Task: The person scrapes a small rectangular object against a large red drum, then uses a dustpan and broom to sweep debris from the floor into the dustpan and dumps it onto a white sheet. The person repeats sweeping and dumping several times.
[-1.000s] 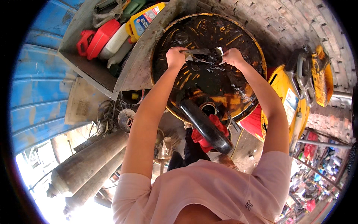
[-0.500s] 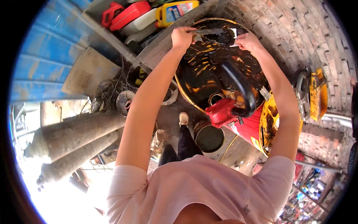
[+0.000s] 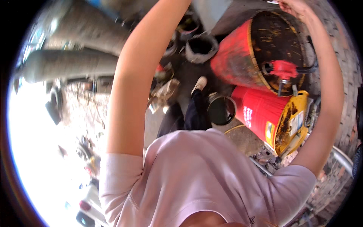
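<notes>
My right hand [image 3: 294, 6] is at the top edge, its fingers closed, with a white piece [image 3: 273, 2] at the fingertips. Most of that piece is cut off by the frame. Only my left forearm [image 3: 145, 49] shows; it runs out past the top edge, so the left hand and anything in it are hidden. Below and left of the right hand stands a red drum [image 3: 232, 53] with a yellow rim and a dark, greasy top. A red pump head [image 3: 283, 69] with a black hose or handle sits over its near side.
A second red drum [image 3: 257, 108] with a smeared yellow top stands nearer. By my foot is an open dark bucket [image 3: 208, 109]; a grey bucket [image 3: 198, 56] stands farther off. Large grey cylinders [image 3: 72, 65] lie at left. A brick wall [image 3: 346, 109] rises at right.
The view has shifted so the drums and floor sit differently. My left hand has gone out of the top edge; the right has moved up to it, away from over the greasy drum top.
</notes>
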Action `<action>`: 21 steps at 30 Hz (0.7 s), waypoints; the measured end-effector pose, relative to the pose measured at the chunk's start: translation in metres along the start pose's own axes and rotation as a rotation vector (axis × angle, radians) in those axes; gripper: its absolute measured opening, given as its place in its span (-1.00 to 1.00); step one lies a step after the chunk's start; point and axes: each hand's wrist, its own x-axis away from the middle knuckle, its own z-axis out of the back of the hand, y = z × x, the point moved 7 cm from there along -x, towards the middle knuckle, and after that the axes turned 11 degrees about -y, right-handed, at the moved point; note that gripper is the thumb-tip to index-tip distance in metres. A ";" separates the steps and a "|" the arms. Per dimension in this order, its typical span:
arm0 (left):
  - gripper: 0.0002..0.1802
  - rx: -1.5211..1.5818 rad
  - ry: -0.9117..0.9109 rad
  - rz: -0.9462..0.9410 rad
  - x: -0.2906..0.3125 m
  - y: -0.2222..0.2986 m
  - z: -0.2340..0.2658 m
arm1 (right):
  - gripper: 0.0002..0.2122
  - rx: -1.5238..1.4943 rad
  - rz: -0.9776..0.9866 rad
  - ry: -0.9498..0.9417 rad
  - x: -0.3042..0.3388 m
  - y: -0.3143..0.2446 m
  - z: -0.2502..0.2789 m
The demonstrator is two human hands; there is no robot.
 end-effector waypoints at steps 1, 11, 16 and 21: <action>-0.88 -0.005 0.023 0.056 0.021 -0.012 0.025 | -0.96 -0.011 0.031 -0.029 -0.001 -0.003 -0.035; -0.78 -0.452 0.374 0.246 0.298 -0.155 0.175 | -0.80 0.229 0.193 -0.393 -0.065 0.106 -0.364; -0.79 -0.368 0.621 0.665 0.446 -0.296 0.197 | -0.85 0.349 0.250 -0.519 -0.110 0.218 -0.529; -0.77 -0.348 0.866 0.881 0.541 -0.423 0.194 | -0.87 0.461 0.254 -0.482 -0.145 0.327 -0.666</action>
